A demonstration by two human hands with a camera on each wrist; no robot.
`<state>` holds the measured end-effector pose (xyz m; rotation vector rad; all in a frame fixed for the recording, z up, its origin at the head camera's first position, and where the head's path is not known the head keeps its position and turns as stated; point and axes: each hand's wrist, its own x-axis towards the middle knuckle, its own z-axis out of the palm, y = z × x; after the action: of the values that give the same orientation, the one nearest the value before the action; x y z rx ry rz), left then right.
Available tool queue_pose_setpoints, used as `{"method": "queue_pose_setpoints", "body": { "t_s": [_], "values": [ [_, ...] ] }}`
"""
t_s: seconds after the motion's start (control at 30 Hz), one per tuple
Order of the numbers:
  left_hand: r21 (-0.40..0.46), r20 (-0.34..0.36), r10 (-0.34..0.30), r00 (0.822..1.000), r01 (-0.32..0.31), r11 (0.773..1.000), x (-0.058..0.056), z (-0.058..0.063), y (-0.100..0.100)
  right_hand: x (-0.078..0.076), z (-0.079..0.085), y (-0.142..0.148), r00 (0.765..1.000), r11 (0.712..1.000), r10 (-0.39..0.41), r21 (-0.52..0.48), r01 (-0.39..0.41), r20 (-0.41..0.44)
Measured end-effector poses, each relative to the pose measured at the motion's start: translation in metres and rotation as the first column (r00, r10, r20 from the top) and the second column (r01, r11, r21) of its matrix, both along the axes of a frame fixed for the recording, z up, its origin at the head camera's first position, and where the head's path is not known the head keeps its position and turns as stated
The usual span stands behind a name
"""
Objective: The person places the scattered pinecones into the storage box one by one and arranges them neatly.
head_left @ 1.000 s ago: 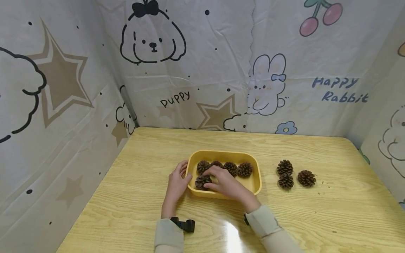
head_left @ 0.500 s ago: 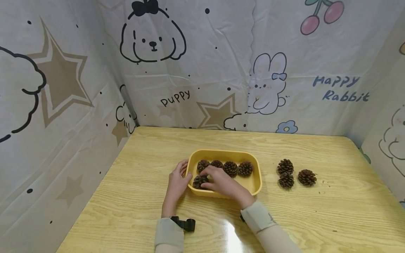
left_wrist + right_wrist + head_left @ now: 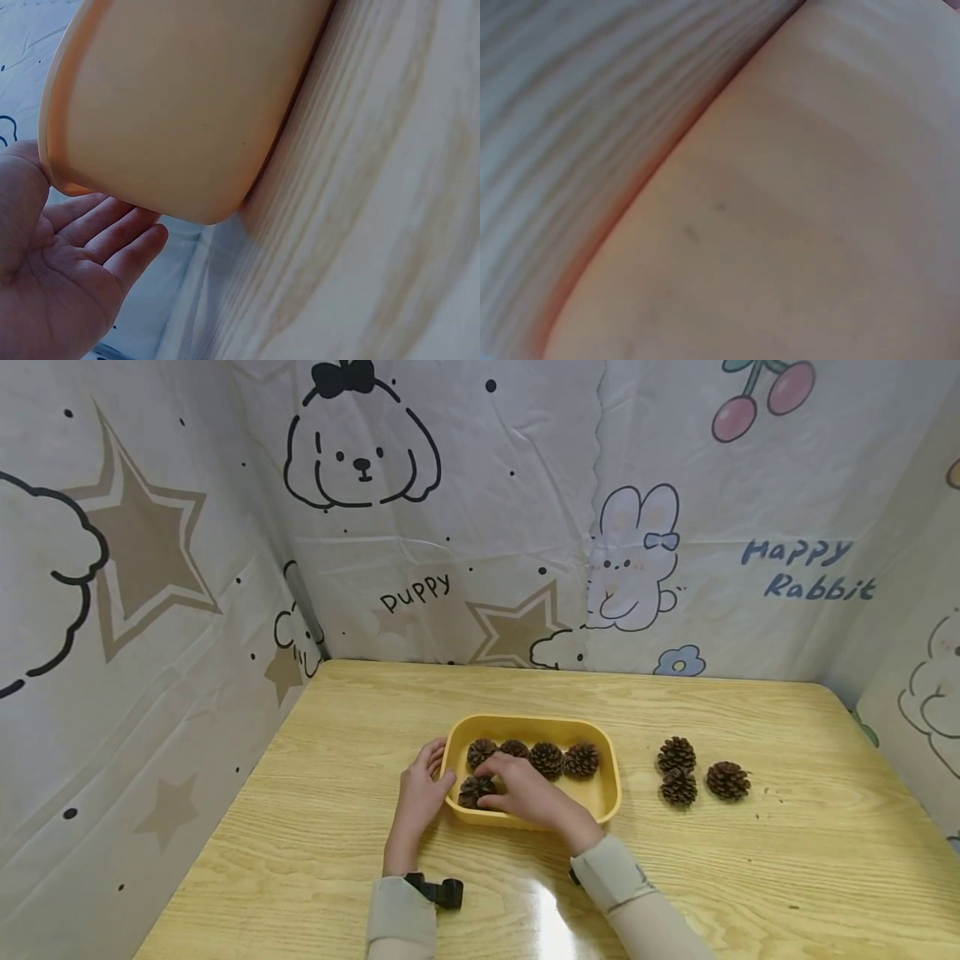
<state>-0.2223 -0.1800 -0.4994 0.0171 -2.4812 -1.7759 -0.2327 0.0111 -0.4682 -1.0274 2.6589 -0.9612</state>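
A yellow rectangular box [image 3: 585,810] stands on the table with several brown pinecones inside, most in a row along its far side. My left hand [image 3: 422,789] holds the box's left end, thumb at the rim and fingers along the outside. The left wrist view shows this hand [image 3: 82,277] with its fingers reaching behind the box wall [image 3: 180,112]. Inside the box, my right hand [image 3: 525,793] grips a pinecone [image 3: 474,792] at the near left corner, between thumb and fingers. The right wrist view shows only the box's outer wall [image 3: 780,225], blurred; the hand's grip is hidden there.
To the right of the box, two pinecones touch, one pinecone [image 3: 677,755] behind the other [image 3: 678,787]. A third pinecone [image 3: 727,782] lies farther right, with small crumbs near it. Printed cloth [image 3: 450,527] hangs behind and beside the wooden table [image 3: 337,718].
My right hand has shifted slightly left with the pinecone inside the box, then stayed nearly still over the last half second. The left hand and the box have not visibly moved.
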Motion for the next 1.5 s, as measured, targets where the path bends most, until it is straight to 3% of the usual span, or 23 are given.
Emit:
{"method": "queue_pose_setpoints", "body": {
  "t_s": [0.83,1.5],
  "values": [
    [0.004,0.004,0.001,1.000,-0.001,1.000,0.001,0.003,0.005,0.003,0.000,0.009,0.999,0.999,-0.043,-0.031,0.043,0.014],
    [0.002,-0.006,0.012,1.000,-0.012,1.000,0.000,0.001,0.002,0.010,0.000,0.041,0.995,0.989,-0.087,-0.114,0.091,0.043]
  ]
}}
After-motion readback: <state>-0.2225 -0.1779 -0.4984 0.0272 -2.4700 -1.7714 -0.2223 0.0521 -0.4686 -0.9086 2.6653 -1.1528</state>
